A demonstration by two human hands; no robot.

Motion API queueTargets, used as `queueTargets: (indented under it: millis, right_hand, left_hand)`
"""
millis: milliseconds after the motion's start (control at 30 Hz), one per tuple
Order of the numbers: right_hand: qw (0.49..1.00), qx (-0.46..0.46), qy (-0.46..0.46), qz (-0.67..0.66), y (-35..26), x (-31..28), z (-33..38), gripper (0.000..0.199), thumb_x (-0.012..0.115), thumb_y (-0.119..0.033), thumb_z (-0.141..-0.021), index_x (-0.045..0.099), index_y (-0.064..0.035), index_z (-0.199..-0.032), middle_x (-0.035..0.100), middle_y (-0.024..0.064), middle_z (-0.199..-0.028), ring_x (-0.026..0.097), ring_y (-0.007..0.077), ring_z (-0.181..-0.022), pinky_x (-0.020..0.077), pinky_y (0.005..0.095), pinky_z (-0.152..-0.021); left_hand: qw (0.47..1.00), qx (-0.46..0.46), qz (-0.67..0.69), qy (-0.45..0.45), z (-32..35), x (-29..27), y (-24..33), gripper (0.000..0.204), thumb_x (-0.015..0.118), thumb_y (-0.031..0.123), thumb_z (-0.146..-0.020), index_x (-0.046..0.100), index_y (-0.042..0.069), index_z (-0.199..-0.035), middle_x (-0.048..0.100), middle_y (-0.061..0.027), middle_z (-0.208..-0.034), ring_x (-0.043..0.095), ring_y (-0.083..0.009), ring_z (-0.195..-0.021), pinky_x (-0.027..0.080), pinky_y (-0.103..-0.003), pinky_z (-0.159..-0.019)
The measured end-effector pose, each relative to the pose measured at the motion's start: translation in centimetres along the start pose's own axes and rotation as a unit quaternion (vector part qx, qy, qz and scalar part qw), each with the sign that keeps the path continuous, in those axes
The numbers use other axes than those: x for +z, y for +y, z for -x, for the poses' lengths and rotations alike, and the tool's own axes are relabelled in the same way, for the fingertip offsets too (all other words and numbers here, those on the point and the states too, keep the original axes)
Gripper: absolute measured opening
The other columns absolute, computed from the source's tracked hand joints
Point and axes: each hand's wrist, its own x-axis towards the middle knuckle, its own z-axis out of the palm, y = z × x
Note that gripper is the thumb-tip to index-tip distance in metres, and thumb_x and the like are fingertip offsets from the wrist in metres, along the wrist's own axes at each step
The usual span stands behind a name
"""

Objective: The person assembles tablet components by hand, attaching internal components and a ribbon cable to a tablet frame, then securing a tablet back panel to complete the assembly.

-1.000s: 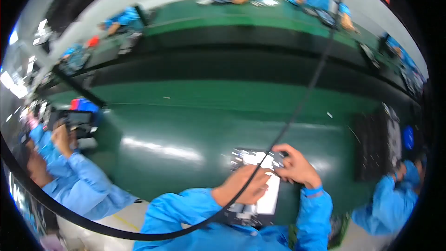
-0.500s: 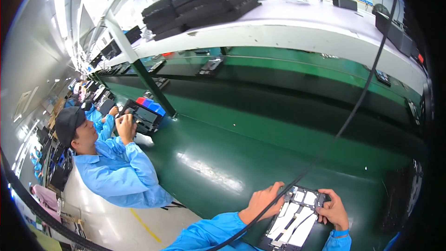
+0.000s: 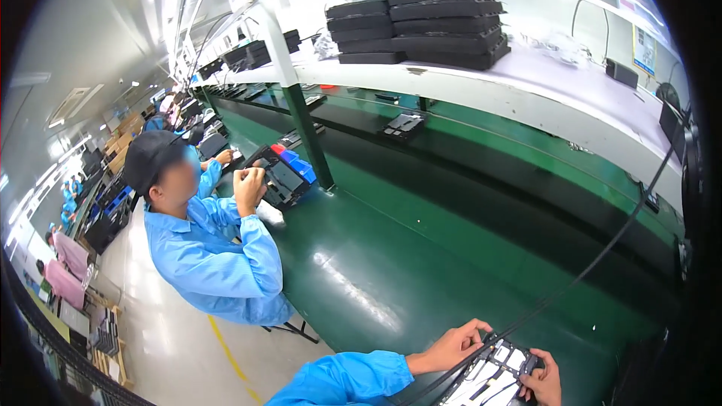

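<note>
- Right hand (image 3: 543, 380): its grip is closed on the right edge of a flat device (image 3: 489, 377).
- Left hand (image 3: 455, 346) curls at the upper left corner; from here I cannot tell whether it pinches anything.
- The device lies on the green table (image 3: 436, 271), white inner parts exposed, seemingly uncovered.
- Beyond, a co-worker (image 3: 214, 256) holds a dark panel (image 3: 284, 186).

Assembly workshop: long green workbench (image 3: 451, 278), co-worker (image 3: 214, 237) in blue smock (image 3: 199, 271).
</note>
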Motion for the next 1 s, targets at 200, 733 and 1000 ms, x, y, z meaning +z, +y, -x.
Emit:
queueTargets:
  millis: [200, 733, 1000]
  right_hand:
    - [0.972, -0.194, 0.120, 0.061, 2.3, 0.4, 0.7, 0.066, 0.075, -0.003, -0.102, 0.052, -0.0089, -0.164, 0.067, 0.0001, -0.092, 0.061, 0.0075, -0.080, 0.0493, 0.0231, -0.072]
    - [0.918, -0.326, -0.037, 0.225, -2.0, 9.0, -2.8, 0.014, 0.090, -0.013, -0.088, 0.083, -0.0052, -0.097, 0.074, 0.0107, -0.109, 0.066, 0.0345, -0.109, 0.0518, 0.0455, -0.096]
    - [0.928, -0.312, 0.028, 0.202, -1.3, 10.2, -2.9, 0.015, 0.082, -0.014, -0.097, 0.077, -0.0014, -0.090, 0.070, 0.0081, -0.098, 0.066, 0.0257, -0.098, 0.0534, 0.0374, -0.081]
  left_hand:
    - [0.991, 0.080, -0.084, -0.069, 0.9, 0.5, 1.4, 0.033, 0.072, 0.007, -0.106, 0.067, 0.004, -0.139, 0.079, -0.0097, -0.105, 0.073, -0.0148, -0.079, 0.057, -0.031, -0.069]
    - [0.957, 0.286, -0.026, 0.027, 1.3, -0.8, 2.5, 0.012, 0.081, -0.006, -0.086, 0.080, 0.005, -0.091, 0.080, -0.0107, -0.085, 0.066, -0.0214, -0.056, 0.048, -0.035, -0.050]
    - [0.773, 0.490, -0.278, -0.292, 2.6, -5.3, 4.8, 0.030, 0.078, 0.016, -0.069, 0.081, 0.005, -0.097, 0.076, -0.0043, -0.097, 0.062, -0.0171, -0.067, 0.046, -0.032, -0.052]
